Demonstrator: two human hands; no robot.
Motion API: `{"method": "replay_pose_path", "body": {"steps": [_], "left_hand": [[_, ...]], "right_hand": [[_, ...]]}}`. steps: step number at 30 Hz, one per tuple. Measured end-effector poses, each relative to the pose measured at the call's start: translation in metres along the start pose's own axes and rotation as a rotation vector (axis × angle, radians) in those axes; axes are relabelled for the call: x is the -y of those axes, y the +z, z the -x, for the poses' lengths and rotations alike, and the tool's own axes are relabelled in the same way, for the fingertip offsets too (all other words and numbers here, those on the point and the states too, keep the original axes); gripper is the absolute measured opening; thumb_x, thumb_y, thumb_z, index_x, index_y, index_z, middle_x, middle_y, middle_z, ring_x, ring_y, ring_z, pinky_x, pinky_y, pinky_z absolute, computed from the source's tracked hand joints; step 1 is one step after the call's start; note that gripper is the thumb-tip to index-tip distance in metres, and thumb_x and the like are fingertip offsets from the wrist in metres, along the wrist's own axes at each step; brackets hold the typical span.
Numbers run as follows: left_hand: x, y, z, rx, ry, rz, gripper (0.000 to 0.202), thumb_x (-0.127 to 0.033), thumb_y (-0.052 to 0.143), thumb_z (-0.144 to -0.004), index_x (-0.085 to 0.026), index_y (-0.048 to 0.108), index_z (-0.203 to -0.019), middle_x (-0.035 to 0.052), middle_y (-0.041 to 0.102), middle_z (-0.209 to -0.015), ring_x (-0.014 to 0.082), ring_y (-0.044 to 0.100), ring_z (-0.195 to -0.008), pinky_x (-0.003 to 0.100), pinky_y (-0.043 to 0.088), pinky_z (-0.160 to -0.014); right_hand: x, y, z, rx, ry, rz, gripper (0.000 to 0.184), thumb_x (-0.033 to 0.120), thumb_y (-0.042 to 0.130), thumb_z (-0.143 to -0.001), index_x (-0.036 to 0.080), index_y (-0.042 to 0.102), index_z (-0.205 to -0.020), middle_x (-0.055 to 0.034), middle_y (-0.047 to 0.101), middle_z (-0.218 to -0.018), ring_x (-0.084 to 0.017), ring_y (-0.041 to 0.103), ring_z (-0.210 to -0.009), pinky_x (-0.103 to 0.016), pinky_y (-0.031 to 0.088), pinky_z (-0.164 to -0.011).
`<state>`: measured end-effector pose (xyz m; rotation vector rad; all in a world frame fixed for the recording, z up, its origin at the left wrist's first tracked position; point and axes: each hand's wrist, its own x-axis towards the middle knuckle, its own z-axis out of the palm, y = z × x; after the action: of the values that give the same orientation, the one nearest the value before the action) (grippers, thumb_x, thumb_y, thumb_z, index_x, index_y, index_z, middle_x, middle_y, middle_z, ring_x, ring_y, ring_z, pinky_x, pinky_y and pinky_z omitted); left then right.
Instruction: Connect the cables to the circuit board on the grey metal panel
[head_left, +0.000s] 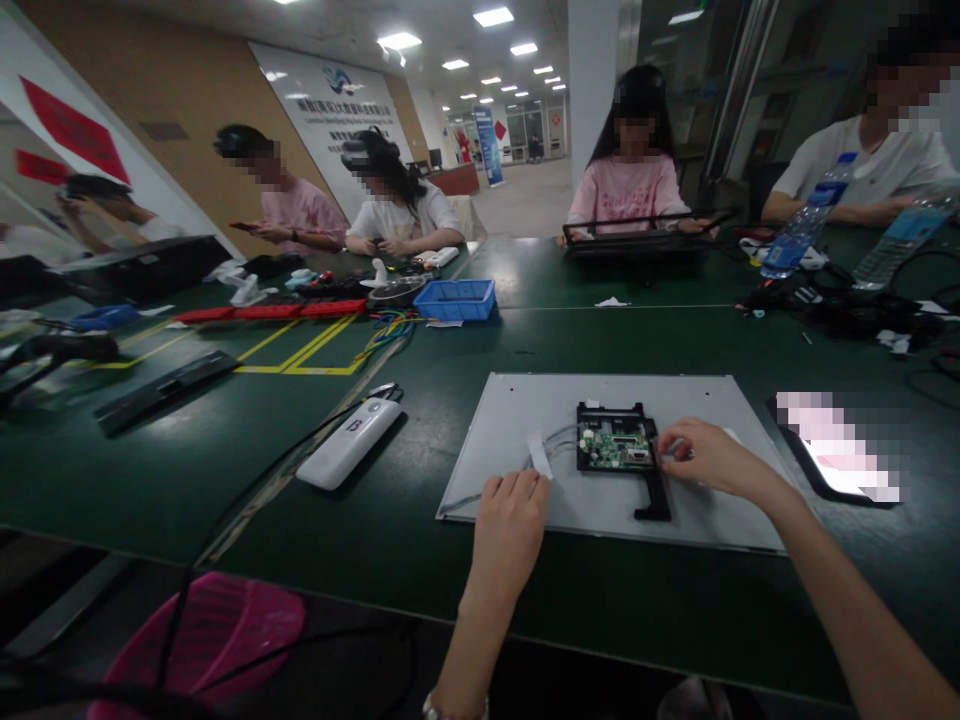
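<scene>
Green circuit board in black plastic frame (pixel 616 447), on flat grey panel (pixel 525 400), between hands: right hand (pixel 709 460) pinched at its right edge; left hand (pixel 510 525) curled, farther off.

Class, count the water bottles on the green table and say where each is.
2. One bottle leans at the far right, in front of the person in white; the second bottle is just right of it, by the picture's edge. More may be hidden.
</scene>
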<state>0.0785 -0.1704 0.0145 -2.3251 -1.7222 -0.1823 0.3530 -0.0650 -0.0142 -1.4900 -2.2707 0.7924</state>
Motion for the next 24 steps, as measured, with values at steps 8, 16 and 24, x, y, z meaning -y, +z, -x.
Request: {"method": "replay_pose_path", "body": {"steps": [8,16,24], "left_hand": [[0.035,-0.007,-0.018,-0.231,-0.134,-0.006,0.019,-0.011,0.043,-0.088,-0.018,0.060,-0.096,0.0078,0.063,-0.101,0.0221,0.058,-0.090,0.035,0.042,-0.080],[0.048,0.009,-0.019,-0.155,-0.122,-0.013,0.018,-0.017,0.046,-0.087,-0.020,0.063,-0.085,0.0060,0.066,-0.092,0.0229,0.059,-0.087,0.038,0.040,-0.079],[0.046,0.014,-0.018,-0.263,-0.172,0.075,0.020,-0.024,0.044,-0.089,-0.019,0.063,-0.087,0.0066,0.066,-0.097,0.0225,0.058,-0.093,0.040,0.038,-0.084]], "right_hand": [[-0.011,-0.017,0.002,-0.077,0.188,-0.015,0.011,0.026,0.055,-0.075,0.020,0.063,-0.077,-0.0035,0.067,-0.074,-0.018,0.063,-0.072,-0.028,0.045,-0.064],[-0.045,-0.024,0.002,-0.268,0.336,0.246,0.020,0.030,0.051,-0.077,0.018,0.065,-0.084,-0.0089,0.066,-0.087,-0.022,0.062,-0.078,-0.033,0.046,-0.066],[-0.008,-0.016,-0.015,-0.342,-0.023,0.154,0.031,0.029,0.047,-0.084,0.017,0.060,-0.110,-0.0104,0.058,-0.113,-0.020,0.060,-0.091,-0.034,0.046,-0.082]]}}
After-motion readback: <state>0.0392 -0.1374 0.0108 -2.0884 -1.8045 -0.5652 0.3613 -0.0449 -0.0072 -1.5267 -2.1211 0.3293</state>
